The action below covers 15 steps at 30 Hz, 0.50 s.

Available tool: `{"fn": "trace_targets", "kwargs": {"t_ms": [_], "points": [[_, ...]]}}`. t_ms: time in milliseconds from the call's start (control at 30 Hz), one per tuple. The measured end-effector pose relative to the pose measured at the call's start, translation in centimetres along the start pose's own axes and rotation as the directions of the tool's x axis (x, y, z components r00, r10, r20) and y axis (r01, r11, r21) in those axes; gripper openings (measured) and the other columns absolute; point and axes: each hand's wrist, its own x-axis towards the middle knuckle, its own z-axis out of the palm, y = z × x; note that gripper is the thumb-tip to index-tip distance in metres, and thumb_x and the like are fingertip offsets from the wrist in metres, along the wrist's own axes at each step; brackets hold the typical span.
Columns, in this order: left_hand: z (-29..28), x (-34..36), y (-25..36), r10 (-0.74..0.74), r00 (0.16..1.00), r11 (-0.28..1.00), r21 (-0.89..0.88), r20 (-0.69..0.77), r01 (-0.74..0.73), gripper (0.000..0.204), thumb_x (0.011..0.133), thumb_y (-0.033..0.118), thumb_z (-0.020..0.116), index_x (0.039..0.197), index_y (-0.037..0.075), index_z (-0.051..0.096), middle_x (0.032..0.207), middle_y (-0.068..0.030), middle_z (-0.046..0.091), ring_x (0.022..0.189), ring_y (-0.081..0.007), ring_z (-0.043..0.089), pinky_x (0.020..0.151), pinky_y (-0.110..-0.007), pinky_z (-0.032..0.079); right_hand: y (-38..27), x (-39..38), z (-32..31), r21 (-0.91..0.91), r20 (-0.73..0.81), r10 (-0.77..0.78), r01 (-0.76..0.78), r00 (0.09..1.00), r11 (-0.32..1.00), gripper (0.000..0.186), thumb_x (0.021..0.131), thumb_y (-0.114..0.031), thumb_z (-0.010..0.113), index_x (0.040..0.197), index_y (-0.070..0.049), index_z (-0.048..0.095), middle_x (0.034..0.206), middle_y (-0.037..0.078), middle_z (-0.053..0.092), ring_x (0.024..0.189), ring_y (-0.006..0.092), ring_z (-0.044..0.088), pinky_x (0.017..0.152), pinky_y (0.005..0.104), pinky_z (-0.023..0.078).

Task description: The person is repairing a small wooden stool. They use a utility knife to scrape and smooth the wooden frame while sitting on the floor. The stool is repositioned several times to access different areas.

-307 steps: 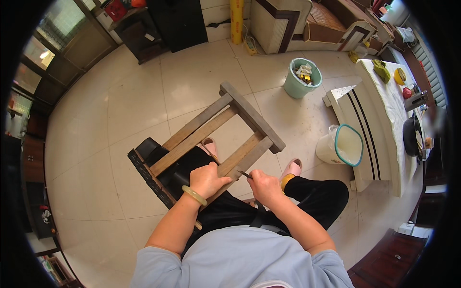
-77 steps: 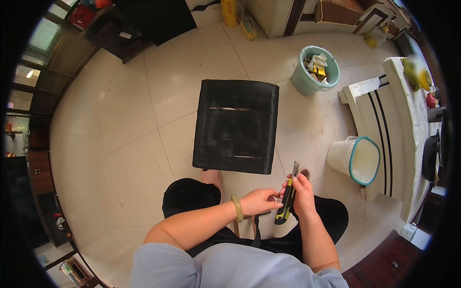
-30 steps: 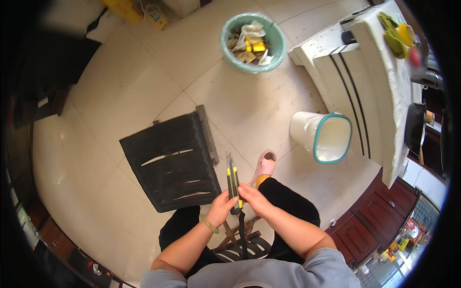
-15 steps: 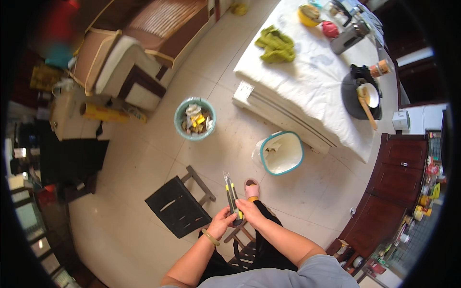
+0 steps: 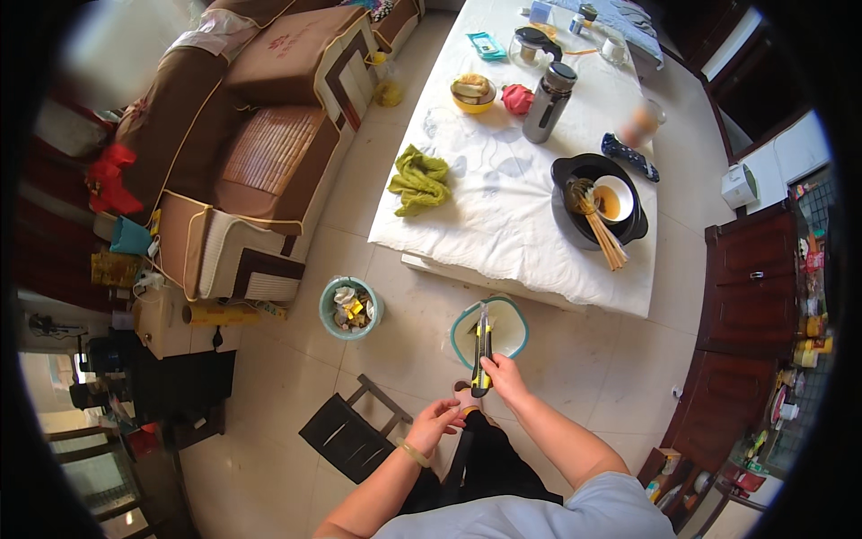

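My right hand (image 5: 505, 377) grips a black-and-yellow hand tool (image 5: 482, 359) by the side of its long handle. The tool points away from me and narrows to a metal tip; its exact kind is hard to make out. A white bin with a teal rim (image 5: 527, 338) stands on the floor behind it, and the tip overlaps the bin's opening in view. My left hand (image 5: 435, 424), with a bangle at the wrist, is apart from the tool at its lower left. Its fingers are loosely spread and hold nothing.
A green bin (image 5: 377, 314) full of rubbish stands at left, near a black stool (image 5: 346, 438). Ahead, a white-covered table (image 5: 503, 238) carries a green cloth (image 5: 419, 181), a thermos (image 5: 549, 103) and a black pot (image 5: 575, 229). A brown sofa (image 5: 260, 72) and dark red cabinets (image 5: 750, 292) flank the floor.
My left hand has come off the tool, which my right hand now holds alone, further right and over the white bin in view. The view has tipped up, showing more of the table and sofa.
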Motion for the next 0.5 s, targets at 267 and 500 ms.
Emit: {"fn": "trace_targets", "kwargs": {"t_ms": [267, 500], "points": [[-1.7, 2.3, 0.7, 0.002, 0.999, 0.999, -0.038, 0.038, -0.001, 0.034, 0.096, 0.023, 0.056, 0.123, 0.002, 0.053, 0.100, -0.0083, 0.065, 0.089, -0.0167, 0.064, 0.075, -0.029, 0.049, -4.2, 1.8, -0.1, 0.015, 0.018, 0.102, -0.103, 0.995, 0.995, 0.022, 0.098, -0.023, 0.055, 0.087, -0.003, 0.059, 0.073, 0.001, 0.058, 0.061, 0.0099, 0.055, 0.054, 0.0271, 0.046], [-5.5, 3.0, 3.4, 0.029, 0.999, 0.996, -0.081, -0.022, -0.030, 0.030, 0.096, 0.024, 0.056, 0.116, 0.002, 0.056, 0.095, -0.0101, 0.067, 0.081, -0.0176, 0.066, 0.069, -0.028, 0.051, -6.5, 3.5, 1.4, -0.007, -0.032, 0.129, -0.129, 0.991, 0.992, 0.023, 0.097, -0.024, 0.056, 0.089, -0.003, 0.059, 0.077, 0.004, 0.060, 0.063, 0.0129, 0.059, 0.055, 0.0303, 0.051]]}}
